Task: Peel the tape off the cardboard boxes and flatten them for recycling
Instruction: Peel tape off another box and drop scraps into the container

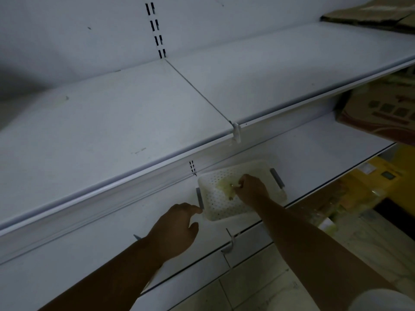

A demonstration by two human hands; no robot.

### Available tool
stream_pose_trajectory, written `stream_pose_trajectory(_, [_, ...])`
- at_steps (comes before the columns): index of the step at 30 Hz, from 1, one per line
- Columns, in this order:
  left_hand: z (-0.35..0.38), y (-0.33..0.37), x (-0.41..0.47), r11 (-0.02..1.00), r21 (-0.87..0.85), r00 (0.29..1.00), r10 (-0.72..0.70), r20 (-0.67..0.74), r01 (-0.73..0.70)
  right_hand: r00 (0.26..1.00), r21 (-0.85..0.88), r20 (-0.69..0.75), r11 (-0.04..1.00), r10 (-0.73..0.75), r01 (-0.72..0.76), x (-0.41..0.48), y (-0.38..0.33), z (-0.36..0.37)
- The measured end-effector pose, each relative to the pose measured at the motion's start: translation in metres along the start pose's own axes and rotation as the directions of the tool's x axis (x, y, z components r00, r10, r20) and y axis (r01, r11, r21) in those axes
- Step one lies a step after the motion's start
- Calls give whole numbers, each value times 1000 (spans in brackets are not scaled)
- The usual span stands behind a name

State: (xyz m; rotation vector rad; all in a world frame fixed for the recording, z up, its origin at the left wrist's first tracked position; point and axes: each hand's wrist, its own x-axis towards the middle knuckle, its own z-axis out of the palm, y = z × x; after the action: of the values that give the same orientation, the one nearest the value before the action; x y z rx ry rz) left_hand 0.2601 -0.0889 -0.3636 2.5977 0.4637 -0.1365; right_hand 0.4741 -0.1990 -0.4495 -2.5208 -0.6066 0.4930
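The left hand (177, 230) rests relaxed on the lower shelf (89, 248), fingertips at the grey handle (199, 197) of the white perforated basket (213, 217), probably steadying it. Inside, the right hand (252, 187) pinches a pale crumpled scrap (226, 188), in this dim view likely peeled tape being binned. Further right stands a printed cardboard box (379, 113); flat cardboard (368, 16) lies on the upper shelf (280, 63)

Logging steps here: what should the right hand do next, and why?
Probably release: the right hand pinches a pale wad, likely tape, already inside the white basket, which the left hand touches at its edge.
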Motion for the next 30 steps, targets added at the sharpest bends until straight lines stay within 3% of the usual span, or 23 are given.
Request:
stream_pose_trajectory(5, [2,-1,1,1000,13,1000,18,-19,-17,998,35,63,999,2,-5,-7,-1,3])
stream_pose_trajectory(11, [2,-8,-5,1000,-4,1000,15,-20,-15,999,-249,31,968,-35,42,-10,-1,7])
stream_pose_trajectory(14, [1,-12,-4,1000,17,1000,22,-15,-22,998,-246,18,967,-64,66,-14,0,6])
stream_pose_trajectory(21, [-5,-2,3,955,292,998,30,56,-45,981,-428,130,885,-141,184,-51,8,-7])
stream_pose_trajectory(25, [-6,6,0,941,331,993,31,112,-67,978,-459,158,867,-134,193,-91,5,-19])
stream_pose_trajectory(30, [-16,18,-22,894,398,975,149,165,-204,986,-515,123,842,-114,161,-149,0,-32])
